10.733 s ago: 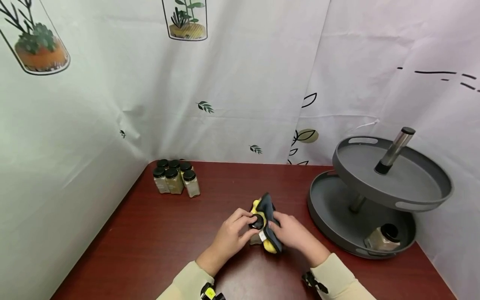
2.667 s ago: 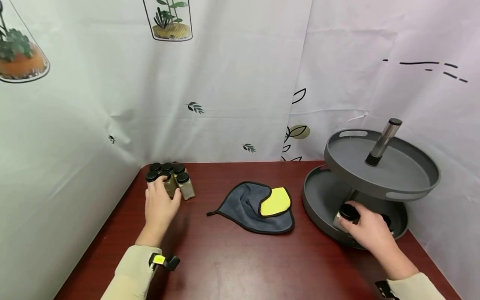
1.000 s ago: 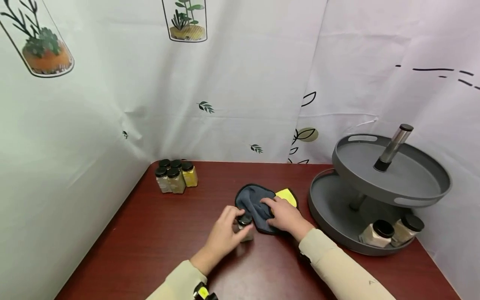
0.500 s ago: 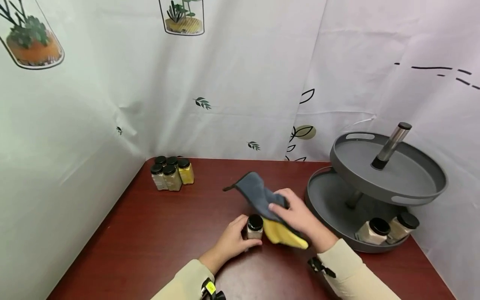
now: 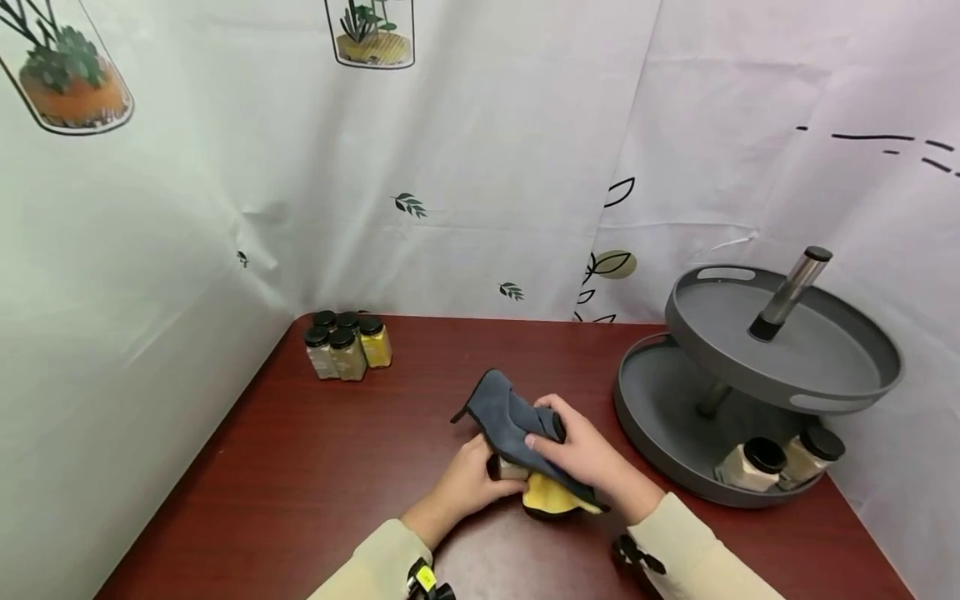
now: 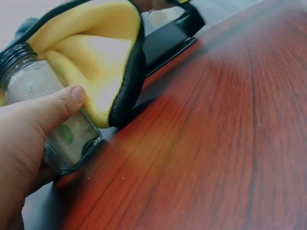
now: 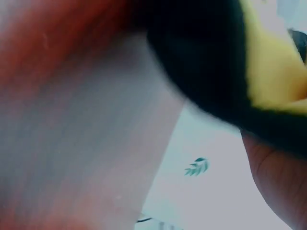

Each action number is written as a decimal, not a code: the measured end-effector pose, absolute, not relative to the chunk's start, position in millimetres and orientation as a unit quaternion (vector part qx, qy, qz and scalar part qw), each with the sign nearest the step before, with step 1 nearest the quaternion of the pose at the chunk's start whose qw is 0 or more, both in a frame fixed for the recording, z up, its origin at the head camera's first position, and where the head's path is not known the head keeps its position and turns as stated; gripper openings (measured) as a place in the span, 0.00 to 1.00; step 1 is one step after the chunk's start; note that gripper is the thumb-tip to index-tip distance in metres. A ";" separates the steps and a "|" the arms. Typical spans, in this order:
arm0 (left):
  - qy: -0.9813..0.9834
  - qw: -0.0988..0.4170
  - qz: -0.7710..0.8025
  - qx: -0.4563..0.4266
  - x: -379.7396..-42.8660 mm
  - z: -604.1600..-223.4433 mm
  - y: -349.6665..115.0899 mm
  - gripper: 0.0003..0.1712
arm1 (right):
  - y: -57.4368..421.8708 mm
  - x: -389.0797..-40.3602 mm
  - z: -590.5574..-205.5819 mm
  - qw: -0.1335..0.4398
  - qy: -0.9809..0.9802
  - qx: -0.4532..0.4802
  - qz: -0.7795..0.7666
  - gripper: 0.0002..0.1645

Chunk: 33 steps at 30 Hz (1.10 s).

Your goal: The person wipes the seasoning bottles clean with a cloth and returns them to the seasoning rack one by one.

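In the left wrist view, my left hand grips a clear spice jar with a black lid, tilted, its contents pale. My right hand grips a grey and yellow cloth, which drapes over the lid and hides most of the jar in the head view. The cloth's yellow side lies against the jar near its lid. Blurred dark edging and yellow fabric fill the upper part of the right wrist view.
Several black-lidded spice jars stand grouped at the table's back left corner. At the right is a two-tier grey round tray. Its lower tier holds two jars. A white printed curtain hangs behind the red-brown table.
A second jar has been set on the lower tier. My left hand has taken another jar from the group to the middle; my right hand has lifted the cloth and brought it over that jar.
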<state>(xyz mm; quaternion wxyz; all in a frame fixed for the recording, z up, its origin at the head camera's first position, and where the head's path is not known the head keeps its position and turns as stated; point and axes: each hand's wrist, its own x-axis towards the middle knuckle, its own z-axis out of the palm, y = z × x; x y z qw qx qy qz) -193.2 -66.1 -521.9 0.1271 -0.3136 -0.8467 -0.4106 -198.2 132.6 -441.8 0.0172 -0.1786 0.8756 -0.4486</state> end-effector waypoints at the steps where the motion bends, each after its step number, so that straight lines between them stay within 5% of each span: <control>1: -0.846 0.131 -0.412 -0.312 -193.1 -522.3 -66.2 0.42 | 132.0 -194.9 -441.5 0.015 0.877 -0.181 -0.444 0.26; 5: -0.854 0.140 -0.400 -0.301 -191.7 -521.4 -66.2 0.37 | 120.8 -190.0 -437.5 -0.017 0.898 -0.170 -0.405 0.28; 10: -0.862 0.128 -0.384 -0.304 -191.7 -518.6 -64.4 0.44 | 117.8 -194.9 -436.6 -0.034 0.905 -0.144 -0.399 0.20; 16: -0.855 0.135 -0.395 -0.307 -190.7 -520.3 -63.6 0.36 | 122.3 -186.0 -438.1 -0.006 0.899 -0.172 -0.402 0.32; 21: -0.877 0.101 -0.370 -0.290 -185.9 -516.8 -63.6 0.42 | 118.3 -191.0 -440.8 -0.067 0.924 -0.147 -0.347 0.26; 24: -0.877 0.088 -0.377 -0.284 -181.5 -513.5 -65.8 0.41 | 127.2 -194.8 -438.4 -0.057 0.922 -0.118 -0.365 0.29; 33: -0.745 0.262 -0.443 -0.424 -189.4 -480.8 -74.2 0.22 | 157.4 -182.7 -421.6 0.118 0.855 -0.194 -0.467 0.45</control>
